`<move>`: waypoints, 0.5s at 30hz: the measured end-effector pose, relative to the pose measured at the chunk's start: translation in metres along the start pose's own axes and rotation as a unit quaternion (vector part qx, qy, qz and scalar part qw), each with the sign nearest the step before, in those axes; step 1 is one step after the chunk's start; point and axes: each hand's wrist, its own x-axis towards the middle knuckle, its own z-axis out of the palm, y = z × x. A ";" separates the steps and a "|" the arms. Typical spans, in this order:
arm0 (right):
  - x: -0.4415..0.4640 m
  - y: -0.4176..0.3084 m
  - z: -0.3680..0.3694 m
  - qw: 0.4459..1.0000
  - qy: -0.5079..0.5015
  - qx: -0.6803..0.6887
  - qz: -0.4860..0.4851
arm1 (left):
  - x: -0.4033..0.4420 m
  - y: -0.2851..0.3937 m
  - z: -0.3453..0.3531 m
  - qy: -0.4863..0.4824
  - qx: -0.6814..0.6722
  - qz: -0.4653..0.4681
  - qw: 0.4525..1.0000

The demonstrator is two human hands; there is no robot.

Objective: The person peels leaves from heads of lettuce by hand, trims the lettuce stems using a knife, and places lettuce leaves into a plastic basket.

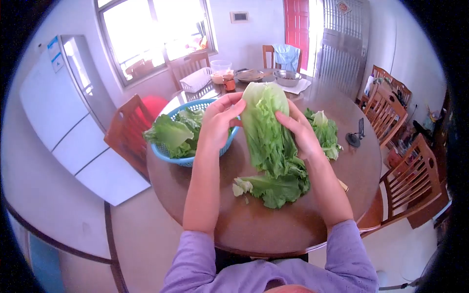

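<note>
Hands [218, 119] on lettuce [266, 132], blue basket [167, 157] alongside

A person wears a light purple shirt [244, 277], its loose, short sleeves ending near the elbows, with the left sleeve [191, 256] and right sleeve [348, 255] matching in shade. Small dark flecks dot the right sleeve, though the soft focus leaves it unclear whether they are print or texture, and a darker purple patch marks the shirt's front at the lower edge of view. Both forearms [204, 185] are bare, as are the left hand [218, 119] and right hand [299, 128].
</note>
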 end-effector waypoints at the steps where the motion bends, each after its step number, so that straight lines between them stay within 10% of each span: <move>1: 0.001 0.001 -0.001 1.000 0.006 -0.009 -0.004 | 0.002 -0.003 -0.002 -0.004 -0.013 0.001 1.000; 15: 0.003 -0.010 -0.011 0.984 0.153 -0.015 -0.087 | 0.009 -0.010 -0.026 0.011 -0.190 0.088 0.978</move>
